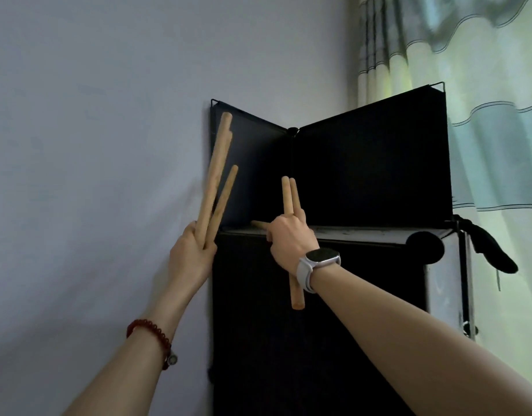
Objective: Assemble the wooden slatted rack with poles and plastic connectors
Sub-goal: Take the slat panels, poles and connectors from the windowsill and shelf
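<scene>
Reaching up before the black cabinet, the left hand grips three wooden poles fanned upward while the right hand clasps two upright poles, its fingers hidden, another pole end barely visible on the cabinet's top.

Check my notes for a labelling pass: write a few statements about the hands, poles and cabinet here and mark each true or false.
1. The left hand holds wooden poles that fan upward. True.
2. The right hand is empty. False: its grip is round two poles, whose lower ends stick out below the wrist.
3. A watch is on the right wrist. True.
4. A beaded bracelet is on the right wrist. False: it is on the left wrist.
5. The black cabinet stands beside a curtain. True.
</scene>
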A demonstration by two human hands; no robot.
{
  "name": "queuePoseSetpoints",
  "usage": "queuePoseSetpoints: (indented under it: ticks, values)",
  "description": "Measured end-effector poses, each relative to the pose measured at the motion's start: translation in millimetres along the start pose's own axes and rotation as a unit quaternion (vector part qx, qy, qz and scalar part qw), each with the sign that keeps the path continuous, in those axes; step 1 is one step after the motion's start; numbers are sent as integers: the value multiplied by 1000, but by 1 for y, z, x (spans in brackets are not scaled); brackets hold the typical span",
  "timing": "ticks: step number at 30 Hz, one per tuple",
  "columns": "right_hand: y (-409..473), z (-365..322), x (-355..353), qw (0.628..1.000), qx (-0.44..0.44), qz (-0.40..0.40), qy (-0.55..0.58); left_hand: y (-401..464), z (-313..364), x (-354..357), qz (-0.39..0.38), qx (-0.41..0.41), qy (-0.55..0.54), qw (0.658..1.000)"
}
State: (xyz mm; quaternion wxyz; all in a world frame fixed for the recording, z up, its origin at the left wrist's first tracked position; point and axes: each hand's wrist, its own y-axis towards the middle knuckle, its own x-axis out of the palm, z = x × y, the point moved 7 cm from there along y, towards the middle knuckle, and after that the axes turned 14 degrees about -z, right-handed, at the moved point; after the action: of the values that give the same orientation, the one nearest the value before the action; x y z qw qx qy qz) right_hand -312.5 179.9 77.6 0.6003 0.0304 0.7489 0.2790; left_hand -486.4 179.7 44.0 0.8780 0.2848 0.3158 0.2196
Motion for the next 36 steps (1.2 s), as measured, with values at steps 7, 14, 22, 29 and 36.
queuePoseSetpoints:
  ticks: [7, 14, 22, 29, 36]
  values:
    - [-51, -8, -34, 957, -119, 162, 210, -45, 22, 21, -69, -53, -342, 935]
    - [-116, 0, -69, 896, -202, 198, 341, -84, 100, 9, -99, -9, -453, 886]
    - [-239, 75, -112, 859, -299, 243, 337, -178, 226, 36, -143, 46, -453, 879]
    - [-391, 219, -109, 905, -268, 201, 263, -301, 306, 162, -128, -33, -513, 848]
    - [-536, 391, -91, 968, -47, 74, 235, -411, 380, 342, -251, -107, -508, 817]
